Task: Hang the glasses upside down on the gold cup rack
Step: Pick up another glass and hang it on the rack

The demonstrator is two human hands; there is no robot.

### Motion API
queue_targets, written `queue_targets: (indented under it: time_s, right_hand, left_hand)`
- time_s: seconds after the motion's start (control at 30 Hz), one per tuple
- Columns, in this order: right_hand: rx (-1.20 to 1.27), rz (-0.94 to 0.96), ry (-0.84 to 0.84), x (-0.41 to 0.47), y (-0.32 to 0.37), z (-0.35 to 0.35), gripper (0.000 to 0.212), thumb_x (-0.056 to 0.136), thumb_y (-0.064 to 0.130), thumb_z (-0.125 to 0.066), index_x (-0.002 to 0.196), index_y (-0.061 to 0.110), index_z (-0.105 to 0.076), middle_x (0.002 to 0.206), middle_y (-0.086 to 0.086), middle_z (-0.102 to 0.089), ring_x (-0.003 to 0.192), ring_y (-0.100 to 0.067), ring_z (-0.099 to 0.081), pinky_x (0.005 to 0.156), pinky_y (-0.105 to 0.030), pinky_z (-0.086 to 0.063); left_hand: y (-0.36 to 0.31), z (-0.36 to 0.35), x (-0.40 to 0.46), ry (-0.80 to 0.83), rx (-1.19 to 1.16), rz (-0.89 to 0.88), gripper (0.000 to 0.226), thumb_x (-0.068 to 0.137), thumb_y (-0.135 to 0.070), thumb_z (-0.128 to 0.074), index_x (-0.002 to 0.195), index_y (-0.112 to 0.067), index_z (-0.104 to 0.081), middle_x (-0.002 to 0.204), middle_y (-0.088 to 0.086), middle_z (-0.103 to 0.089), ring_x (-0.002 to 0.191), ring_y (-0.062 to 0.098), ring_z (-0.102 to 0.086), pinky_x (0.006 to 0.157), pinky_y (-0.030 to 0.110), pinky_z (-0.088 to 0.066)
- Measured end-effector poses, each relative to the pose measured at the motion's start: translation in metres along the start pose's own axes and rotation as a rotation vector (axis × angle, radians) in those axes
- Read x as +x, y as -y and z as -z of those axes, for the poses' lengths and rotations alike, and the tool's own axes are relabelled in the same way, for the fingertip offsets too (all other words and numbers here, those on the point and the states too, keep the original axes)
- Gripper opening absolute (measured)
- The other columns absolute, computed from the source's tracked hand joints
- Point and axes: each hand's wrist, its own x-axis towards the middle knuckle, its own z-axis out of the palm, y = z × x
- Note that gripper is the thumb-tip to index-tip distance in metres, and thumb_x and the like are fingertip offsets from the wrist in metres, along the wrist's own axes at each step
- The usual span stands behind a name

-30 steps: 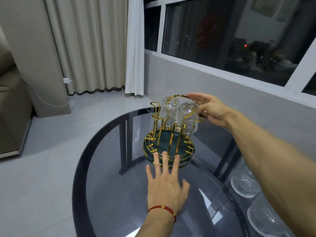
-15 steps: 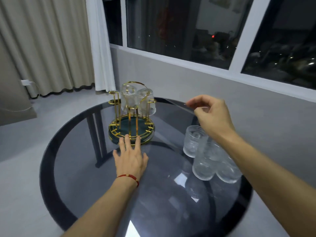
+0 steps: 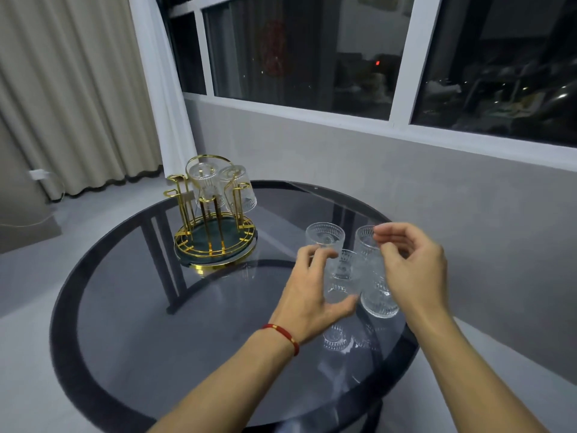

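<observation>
The gold cup rack (image 3: 199, 210) with a dark green base stands at the back left of the round glass table (image 3: 150, 314). Two clear patterned glasses (image 3: 240, 195) hang upside down on its far pegs. Several more glasses stand upright on the right side of the table. My left hand (image 3: 309, 301), with a red cord at the wrist, is cupped with spread fingers around the middle glass (image 3: 342, 276); whether it touches is unclear. My right hand (image 3: 415, 270) hovers with loosely curled fingers over the right glasses (image 3: 377, 298) and holds nothing.
The table's dark rim (image 3: 65, 354) runs close to a grey wall (image 3: 468, 214) under a dark window on the right. Beige curtains (image 3: 62, 89) hang at the back left, over a light floor. The rack's near pegs are bare.
My left hand has left the table in front of the rack and moved right to the upright glasses. My right hand has dropped lower over them. The view has swung right.
</observation>
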Motion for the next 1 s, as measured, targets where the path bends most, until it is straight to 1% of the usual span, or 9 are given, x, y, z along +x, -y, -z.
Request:
queue_targets:
  time_s: [0.17,0.27,0.37,0.53,0.6,0.73,0.83,0.9,1.0]
  right_hand:
    - [0.018,-0.013,0.003,-0.002,-0.001,-0.003,0.037,0.087,-0.001,-0.058,0.089,0.032,-0.075,0.086,0.012,-0.079,0.087,-0.005,-0.075,0.083,-0.032,-0.061]
    - [0.012,-0.001,0.021,-0.006,0.003,-0.008,0.034,0.088,-0.005,-0.059,0.093,0.023,-0.076,0.088,0.009,-0.078,0.087,-0.006,-0.074,0.085,-0.032,-0.062]
    - [-0.021,0.046,0.056,-0.009,0.009,-0.009,0.032,0.09,-0.004,-0.06,0.096,0.022,-0.076,0.092,0.008,-0.078,0.09,-0.008,-0.074,0.085,-0.035,-0.062]
    - [0.046,0.103,0.22,-0.024,0.027,-0.021,0.02,0.095,0.039,-0.054,0.098,0.036,-0.073,0.092,0.01,-0.077,0.084,-0.015,-0.074,0.076,-0.041,-0.062]
    - [0.053,0.083,0.318,-0.031,0.032,-0.038,0.022,0.098,0.041,-0.053,0.105,0.036,-0.072,0.1,0.011,-0.077,0.094,-0.012,-0.073,0.082,-0.037,-0.061]
    - [0.071,-0.085,0.501,-0.041,0.035,-0.084,0.031,0.106,0.035,-0.053,0.135,0.034,-0.063,0.138,0.015,-0.066,0.121,0.002,-0.062,0.107,-0.033,-0.049]
    - [0.065,-0.25,0.598,-0.04,0.033,-0.115,0.048,0.106,0.051,-0.045,0.152,0.039,-0.046,0.152,0.02,-0.049,0.134,0.001,-0.049,0.112,-0.032,-0.038]
    - [0.235,-0.467,0.621,-0.037,0.03,-0.135,0.05,0.108,0.052,-0.041,0.153,0.03,-0.047,0.152,0.01,-0.058,0.133,-0.012,-0.059,0.113,-0.044,-0.047]
    - [0.547,-0.722,0.672,-0.036,0.03,-0.154,0.048,0.111,0.044,-0.042,0.14,0.011,-0.061,0.127,-0.015,-0.077,0.111,-0.034,-0.076,0.09,-0.052,-0.062]
  left_hand:
    - [-0.001,-0.01,0.004,0.013,-0.056,0.114,0.097,0.071,-0.043,-0.083,0.148,-0.029,-0.025,0.139,-0.001,-0.044,0.123,0.014,-0.047,0.102,0.03,-0.046]
    - [-0.001,-0.009,0.006,0.003,-0.08,0.164,0.098,0.066,-0.044,-0.084,0.145,-0.035,-0.027,0.132,-0.006,-0.051,0.12,0.01,-0.05,0.101,0.035,-0.049]
    - [0.001,0.006,0.007,-0.041,-0.13,0.201,0.098,0.061,-0.047,-0.085,0.141,-0.039,-0.031,0.122,-0.01,-0.052,0.111,0.004,-0.05,0.095,0.028,-0.047]
    - [0.022,0.059,0.007,-0.177,-0.171,0.331,0.1,0.063,-0.045,-0.092,0.147,-0.024,-0.042,0.139,-0.005,-0.053,0.125,0.012,-0.051,0.105,0.03,-0.045]
    - [0.035,0.079,0.005,-0.236,-0.245,0.391,0.086,0.065,-0.038,-0.094,0.138,-0.023,-0.051,0.134,-0.007,-0.057,0.123,0.009,-0.054,0.1,0.022,-0.043]
    - [0.054,0.107,-0.005,-0.282,-0.327,0.455,0.075,0.061,-0.039,-0.096,0.122,-0.029,-0.055,0.12,-0.016,-0.058,0.106,-0.019,-0.049,0.08,0.001,-0.039]
    - [0.063,0.12,-0.01,-0.335,-0.38,0.489,0.078,0.053,-0.05,-0.093,0.119,-0.031,-0.056,0.119,-0.017,-0.058,0.102,-0.019,-0.051,0.094,0.022,-0.05]
    - [0.068,0.126,-0.013,-0.357,-0.458,0.519,0.08,0.05,-0.052,-0.093,0.119,-0.03,-0.058,0.119,-0.014,-0.059,0.108,-0.007,-0.056,0.097,0.042,-0.056]
    - [0.077,0.132,-0.015,-0.343,-0.495,0.533,0.08,0.052,-0.054,-0.093,0.12,-0.031,-0.058,0.123,-0.009,-0.06,0.117,0.006,-0.057,0.099,0.046,-0.055]
